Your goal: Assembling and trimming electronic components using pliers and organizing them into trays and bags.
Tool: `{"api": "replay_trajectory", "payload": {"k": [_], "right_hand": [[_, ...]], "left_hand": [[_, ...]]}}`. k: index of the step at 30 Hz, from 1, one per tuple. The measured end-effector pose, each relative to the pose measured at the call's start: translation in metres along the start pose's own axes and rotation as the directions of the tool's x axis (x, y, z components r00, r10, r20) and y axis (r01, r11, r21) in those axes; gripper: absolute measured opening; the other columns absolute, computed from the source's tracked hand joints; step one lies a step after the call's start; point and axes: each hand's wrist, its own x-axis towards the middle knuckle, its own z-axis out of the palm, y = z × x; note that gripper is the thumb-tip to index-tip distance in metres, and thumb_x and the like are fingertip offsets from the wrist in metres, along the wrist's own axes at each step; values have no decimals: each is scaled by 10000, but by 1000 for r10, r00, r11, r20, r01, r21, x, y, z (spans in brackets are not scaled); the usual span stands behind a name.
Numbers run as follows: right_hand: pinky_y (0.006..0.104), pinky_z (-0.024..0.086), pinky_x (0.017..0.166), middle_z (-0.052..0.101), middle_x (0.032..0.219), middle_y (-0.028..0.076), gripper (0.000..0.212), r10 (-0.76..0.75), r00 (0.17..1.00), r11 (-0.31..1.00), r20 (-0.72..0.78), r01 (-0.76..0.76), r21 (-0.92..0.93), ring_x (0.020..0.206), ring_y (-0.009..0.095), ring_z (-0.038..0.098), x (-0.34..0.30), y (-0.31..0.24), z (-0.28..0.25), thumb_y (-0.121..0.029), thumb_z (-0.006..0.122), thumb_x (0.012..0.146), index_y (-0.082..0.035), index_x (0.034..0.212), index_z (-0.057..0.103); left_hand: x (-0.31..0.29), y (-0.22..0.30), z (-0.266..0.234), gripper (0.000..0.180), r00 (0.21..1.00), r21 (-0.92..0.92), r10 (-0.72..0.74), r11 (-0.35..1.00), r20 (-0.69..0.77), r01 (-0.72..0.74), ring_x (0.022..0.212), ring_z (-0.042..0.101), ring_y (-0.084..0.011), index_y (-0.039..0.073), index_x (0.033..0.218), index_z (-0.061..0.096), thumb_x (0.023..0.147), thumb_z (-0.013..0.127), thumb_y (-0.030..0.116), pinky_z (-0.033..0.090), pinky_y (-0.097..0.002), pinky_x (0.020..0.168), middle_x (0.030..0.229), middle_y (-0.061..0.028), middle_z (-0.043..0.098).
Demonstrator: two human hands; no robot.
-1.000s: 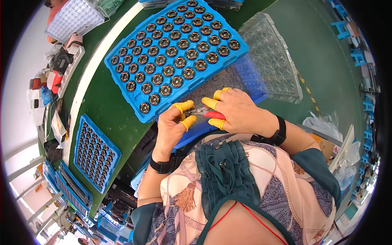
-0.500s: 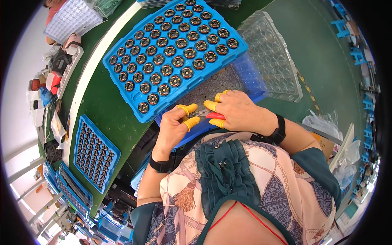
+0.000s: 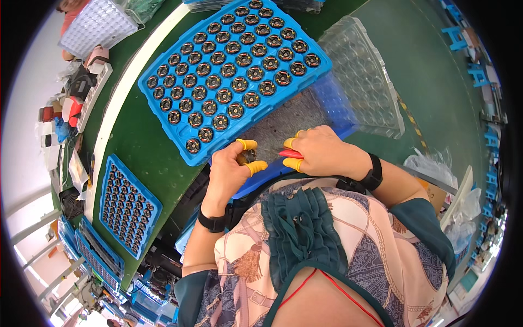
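My left hand (image 3: 224,170) pinches a small round motor stator (image 3: 249,156) between yellow-capped thumb and finger; only part of it shows. To its right, a short gap away, my right hand (image 3: 327,152) is closed around a red-handled cutter (image 3: 291,154), whose jaws are too small and dark to make out clearly. Yellow finger cots cover those fingertips too. Both hands hover over an open blue bin (image 3: 348,126) with a grey-brown speckled bottom. Just beyond them lies a blue tray (image 3: 180,140) filled with rows of similar round stators; one spot near its closest corner is unfilled.
A clear plastic blister tray (image 3: 366,82) leans beyond the bin on the right. Another filled blue tray (image 3: 150,248) lies on the green table (image 3: 131,128) at left, with stacked trays (image 3: 98,256) below. A person with a white tray (image 3: 101,27) is at far left.
My hands have drawn apart a little. The red-handled cutter has moved away from the left fingers, and the stator between them now shows more.
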Motion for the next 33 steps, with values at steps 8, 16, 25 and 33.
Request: {"api": "replay_trajectory", "payload": {"k": [8, 16, 25, 33], "right_hand": [[445, 461, 689, 641, 830, 191, 379, 23, 983, 992, 182, -45, 116, 783, 369, 613, 4, 13, 2, -378, 578, 838, -50, 1015, 650], [446, 462, 714, 641, 877, 196, 388, 30, 981, 991, 191, -54, 126, 823, 365, 611, 12, 14, 1, -374, 575, 840, -49, 1040, 644], [445, 462, 737, 642, 905, 201, 397, 58, 971, 979, 233, -101, 176, 854, 366, 609, 19, 15, -5, -367, 573, 844, -42, 1065, 632], [435, 452, 757, 648, 891, 199, 407, -23, 987, 899, 158, -49, 435, 858, 368, 607, 18, 13, -2, -378, 541, 875, -35, 1076, 628]], "left_hand": [[1, -15, -40, 370, 845, -46, 348, 916, -407, -399, 741, 591, -101, 3, 1009, 598, 672, 701, -111, 504, -233, 676, 956, -39, 595], [24, -50, -79, 342, 597, 607, 581, 772, -553, -189, 888, 553, -245, 19, 921, 664, 620, 805, 98, 461, -340, 783, 934, -67, 625], [25, -57, -69, 293, 579, 587, 528, 803, -621, -101, 1046, 478, -305, 49, 980, 683, 703, 750, 120, 396, -397, 905, 1111, -106, 578], [39, -31, -61, 314, 676, 651, 467, 759, -571, 26, 1020, 464, -331, 44, 966, 682, 683, 761, 155, 394, -420, 876, 1048, -124, 570]]}}
